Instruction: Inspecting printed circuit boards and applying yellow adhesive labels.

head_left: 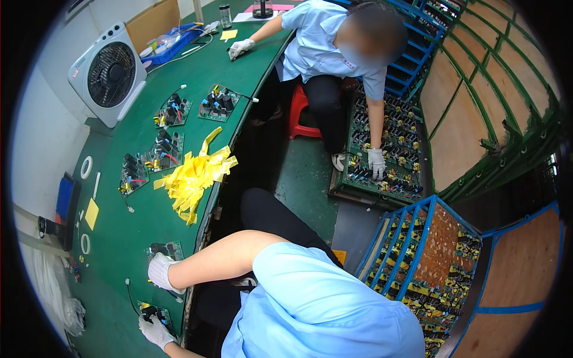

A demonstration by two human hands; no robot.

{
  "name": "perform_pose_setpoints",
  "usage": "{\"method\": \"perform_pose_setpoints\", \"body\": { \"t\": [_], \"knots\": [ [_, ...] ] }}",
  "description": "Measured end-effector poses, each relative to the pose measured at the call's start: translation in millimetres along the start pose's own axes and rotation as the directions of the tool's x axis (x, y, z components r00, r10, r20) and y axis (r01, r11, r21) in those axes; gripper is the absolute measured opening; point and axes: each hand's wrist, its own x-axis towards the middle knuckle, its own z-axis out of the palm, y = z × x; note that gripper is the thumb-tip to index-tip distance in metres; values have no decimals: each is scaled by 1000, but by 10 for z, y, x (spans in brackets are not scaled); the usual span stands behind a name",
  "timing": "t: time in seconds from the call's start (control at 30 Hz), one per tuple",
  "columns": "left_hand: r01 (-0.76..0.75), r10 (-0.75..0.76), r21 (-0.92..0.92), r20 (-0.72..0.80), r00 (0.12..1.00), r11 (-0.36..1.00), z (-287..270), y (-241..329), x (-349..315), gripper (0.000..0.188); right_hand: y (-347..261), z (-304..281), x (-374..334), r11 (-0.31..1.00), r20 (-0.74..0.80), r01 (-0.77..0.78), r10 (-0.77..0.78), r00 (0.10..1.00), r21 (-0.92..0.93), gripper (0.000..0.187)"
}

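The left hand [155, 332], in a white glove, is touching the first board [154, 312], a small green one with black parts on top. Its fingers are lying over the board's near side, but I cannot tell if they are gripping it. A thin black wire [132, 298] is curving out from this board, with a white plug at its end. The right hand [162, 272], also in a white glove, is resting just beyond, at the near side of the second board [169, 249]. It is hiding part of that board, so I cannot tell if it is holding anything.

Both boards are lying on the green bench [119, 230], close to its edge. Farther along, a messy pile of yellow strips [194, 179] is sitting by the same edge. Past and beside the pile, four more boards [166, 153] are lying, some with red and black wires sticking out. A yellow paper [91, 213] and two white rings [86, 167] are lying near the wall side. A grey fan [110, 71] is standing farther up, and a blue tray [160, 56] is sitting past it.

Across the way, a co-worker [325, 45] in a light blue shirt is sitting on a red stool [300, 116]. One white glove [240, 49] is resting on the bench, and the other glove [376, 162] is reaching down onto a big, low stack of boards [391, 128]. A blue rack [412, 250] full of boards is standing at the lower right.
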Motion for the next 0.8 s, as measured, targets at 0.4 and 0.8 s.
{"method": "perform_pose_setpoints", "body": {
  "t": [0.4, 0.8],
  "knots": [
    [-26, 28, 26, -67, 997, 999, 85, -55, -5, 42, 371, -59, 294, 992, -117, -128, 127, 985, 4, 39],
    [-11, 11, -16, -23, 1000, 1000, -7, 35, -29, 42, 340, 58, -506, 931, -592, -46, 267, 760, 361, 31]
  ]
}}
